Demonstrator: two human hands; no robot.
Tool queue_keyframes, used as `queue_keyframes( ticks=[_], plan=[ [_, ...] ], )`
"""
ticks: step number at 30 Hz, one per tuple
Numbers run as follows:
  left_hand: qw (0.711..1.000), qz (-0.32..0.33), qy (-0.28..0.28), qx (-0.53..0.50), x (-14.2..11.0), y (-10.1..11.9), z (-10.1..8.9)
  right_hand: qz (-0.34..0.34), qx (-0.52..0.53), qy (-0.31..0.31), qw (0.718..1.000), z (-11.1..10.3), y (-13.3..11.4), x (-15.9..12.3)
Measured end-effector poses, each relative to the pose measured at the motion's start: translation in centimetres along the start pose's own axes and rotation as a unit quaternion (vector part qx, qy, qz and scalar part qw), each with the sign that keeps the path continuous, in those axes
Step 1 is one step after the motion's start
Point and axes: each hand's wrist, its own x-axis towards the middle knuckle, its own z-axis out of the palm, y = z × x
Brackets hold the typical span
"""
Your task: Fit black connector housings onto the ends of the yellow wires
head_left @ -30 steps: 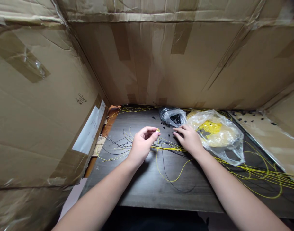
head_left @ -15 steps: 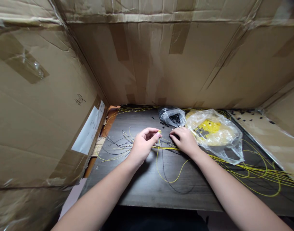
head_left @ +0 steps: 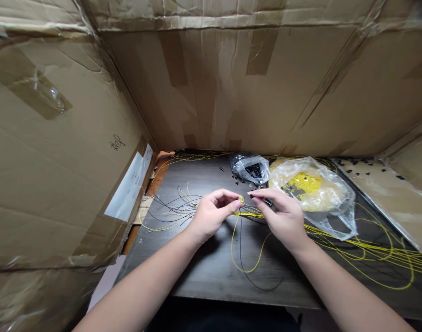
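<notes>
Left hand (head_left: 211, 216) raised just above the dark table (head_left: 204, 267), thumb & forefinger pinched narrow on a small yellow piece (head_left: 240, 199) at the fingertips; a thin yellow wire (head_left: 235, 240) and a black wire (head_left: 240, 249) hang down from the pinch and loop on the tabletop below. Right hand (head_left: 283, 216) sits just beside the left, fingertips nearly meeting it; thumb & fingers closed on a small black part (head_left: 266, 201), other fingers curled in. Whether black part touches the yellow piece: cannot tell, too small. Both forearms enter from the near edge of the table. Behind the hands: clear bag w/ black bits (head_left: 250, 168) at the back, and right next to it a larger clear bag w/ yellow pieces (head_left: 312, 191), crumpled, lying close to the right hand's far side. Loose black bits scattered on table near the smaller bag. Bundle of long yellow wires (head_left: 370, 251) runs from under the hands out to the right edge; a looser spread of black & yellow wires (head_left: 169, 210) lies left of the left hand. Cardboard walls (head_left: 58, 161) enclose the table on left, back & right; white label stuck to left wall. Flat cardboard sheet (head_left: 387, 189) at far right carries more black bits.
</notes>
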Motion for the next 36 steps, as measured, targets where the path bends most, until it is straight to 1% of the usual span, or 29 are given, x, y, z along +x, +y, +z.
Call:
queue_keyframes(
  ticks=[4, 9, 17, 20, 24, 27, 32, 34, 36],
  plan=[
    [1.000, 0.001, -0.015, -0.005, -0.2, 0.0, 0.4, 0.011, 0.063, -0.003, 0.998, 0.3, -0.7, -0.3],
    [0.999, -0.001, -0.027, -0.027, -0.4, -0.2, 0.6, 0.014, 0.075, -0.005, 0.997, 0.5, -0.8, -0.5],
    [1.000, 0.001, -0.020, -0.016, -0.5, -0.4, 0.5, 0.034, 0.084, 0.002, 0.996, 0.8, -1.0, -1.1],
    [1.000, 0.021, -0.004, 0.022, -0.6, -0.5, 0.5, 0.043, 0.090, -0.005, 0.995, 1.0, -1.0, -1.2],
    [0.993, 0.066, 0.028, 0.094, -0.8, -0.6, 0.4, 0.061, 0.079, -0.024, 0.995, 0.9, -0.9, -1.0],
    [0.988, 0.083, 0.026, 0.124, -0.9, -0.3, 0.4, 0.036, 0.057, -0.041, 0.997, 0.5, -0.8, -0.7],
    [0.988, 0.055, -0.015, 0.144, -0.7, 0.3, 0.1, -0.058, 0.017, -0.078, 0.995, -0.2, -0.5, -0.2],
    [0.985, 0.058, -0.019, 0.160, -0.6, 0.4, 0.0, -0.062, 0.014, -0.091, 0.994, -0.2, -0.5, -0.3],
    [0.980, 0.075, -0.024, 0.183, -0.6, 0.6, -0.1, -0.027, 0.022, -0.101, 0.994, -0.2, -0.5, -0.5]
  ],
)
